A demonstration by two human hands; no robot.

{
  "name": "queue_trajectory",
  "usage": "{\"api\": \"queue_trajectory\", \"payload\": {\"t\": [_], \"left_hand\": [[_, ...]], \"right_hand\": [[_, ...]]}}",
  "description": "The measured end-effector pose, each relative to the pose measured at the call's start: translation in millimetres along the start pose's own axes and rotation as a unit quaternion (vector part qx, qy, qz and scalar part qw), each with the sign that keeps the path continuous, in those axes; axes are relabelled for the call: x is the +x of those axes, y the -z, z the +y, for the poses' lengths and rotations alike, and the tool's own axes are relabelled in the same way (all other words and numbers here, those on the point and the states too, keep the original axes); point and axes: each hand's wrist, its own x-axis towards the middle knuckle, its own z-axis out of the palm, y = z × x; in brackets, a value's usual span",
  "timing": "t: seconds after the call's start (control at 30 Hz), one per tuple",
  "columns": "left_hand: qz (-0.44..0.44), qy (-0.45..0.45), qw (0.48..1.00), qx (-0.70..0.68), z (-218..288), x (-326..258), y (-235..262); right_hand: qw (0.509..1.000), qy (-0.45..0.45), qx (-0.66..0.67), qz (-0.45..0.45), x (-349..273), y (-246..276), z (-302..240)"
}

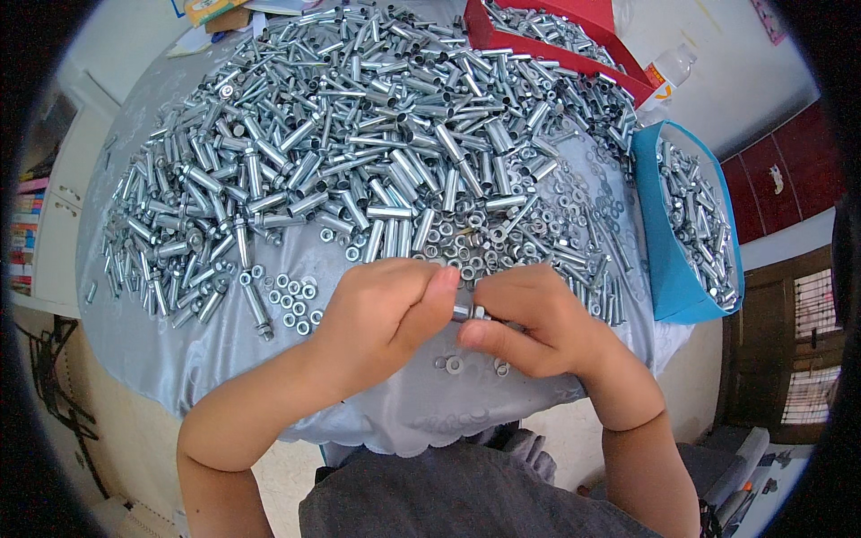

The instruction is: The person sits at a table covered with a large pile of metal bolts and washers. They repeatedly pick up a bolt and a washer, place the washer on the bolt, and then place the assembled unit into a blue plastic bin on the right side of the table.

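Above the near side of the table, my left hand (387,305) is closed around a metal sleeve anchor (462,310). Only a short stretch of its silvery sleeve and a nut at its right end show between my hands. My right hand (538,321) closes on that nut end, thumb and bent fingers at it. Just below lie a few loose washers (455,365) on the cloth. Loose nuts (294,289) sit left of my left hand, and more nuts and washers lie right beyond my fingers.
A large heap of metal sleeves and bolts (359,125) covers much of the round table with its silvery cloth (359,421). At the right stands a blue box (686,291) full of anchors. A red box (556,56) of metal parts and a plastic bottle (668,72) are farther back.
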Motion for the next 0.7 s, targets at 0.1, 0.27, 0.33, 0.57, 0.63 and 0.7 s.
{"api": "queue_trajectory", "payload": {"t": [0.1,0.27,0.33,0.57,0.63,0.7], "left_hand": [[0.029,-0.044,0.998,0.022,-4,-1,-3],[-0.016,0.025,1.0,-0.003,-3,0,1],[0.009,-0.015,1.0,0.022,-5,1,-1],[0.083,-0.196,0.961,0.177,-9,1,-1],[0.071,-0.219,0.954,0.193,-6,0,2],[0.045,-0.226,0.953,0.199,-5,-4,5]], "right_hand": [[0.998,-0.04,0.033,-0.018,-1,-2,-2],[0.994,0.003,-0.079,0.072,3,-6,-3],[0.993,0.012,-0.105,0.049,3,-3,-3],[0.973,-0.141,0.183,-0.006,-1,-10,-11],[0.902,-0.251,0.344,-0.064,-2,-5,-16],[0.878,-0.271,0.387,-0.08,-4,-3,-16]]}}
